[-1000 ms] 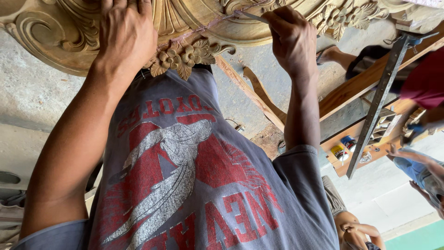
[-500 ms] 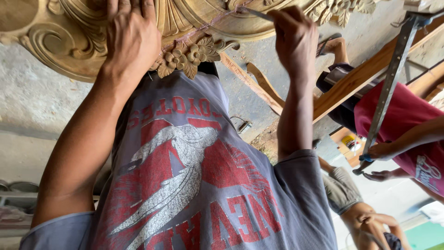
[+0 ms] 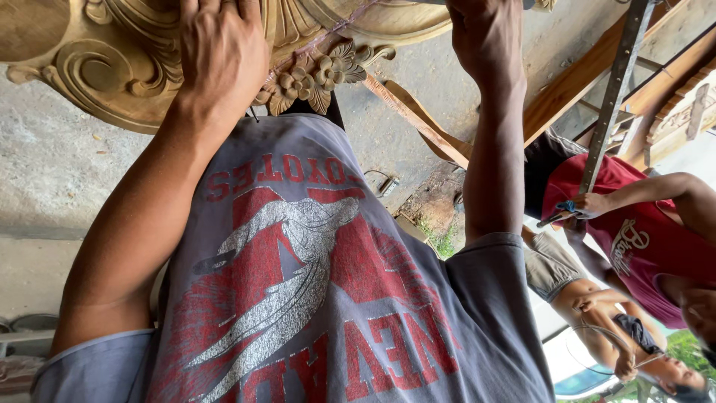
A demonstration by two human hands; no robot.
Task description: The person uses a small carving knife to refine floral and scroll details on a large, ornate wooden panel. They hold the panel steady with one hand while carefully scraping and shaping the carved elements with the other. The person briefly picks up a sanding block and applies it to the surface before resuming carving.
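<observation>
My left hand (image 3: 224, 56) lies flat, gripping nothing, steadying the pale carved scrollwork wood panel (image 3: 97, 71); right hand (image 3: 488, 37) is clenched on a thin tool (image 3: 436, 2), w/ tip out of frame.

Open-air woodcarving workshop: ornate carved wooden panel (image 3: 134, 67), timber beams (image 3: 597, 67), bare concrete floor (image 3: 52, 172) (co-workers nearby).

Rough grey concrete floor (image 3: 52, 172) with a patch of dirt and weeds (image 3: 436, 224) at its edge. Wooden beams (image 3: 574, 89) and a metal bar (image 3: 615, 82) cross in bright daylight.
</observation>
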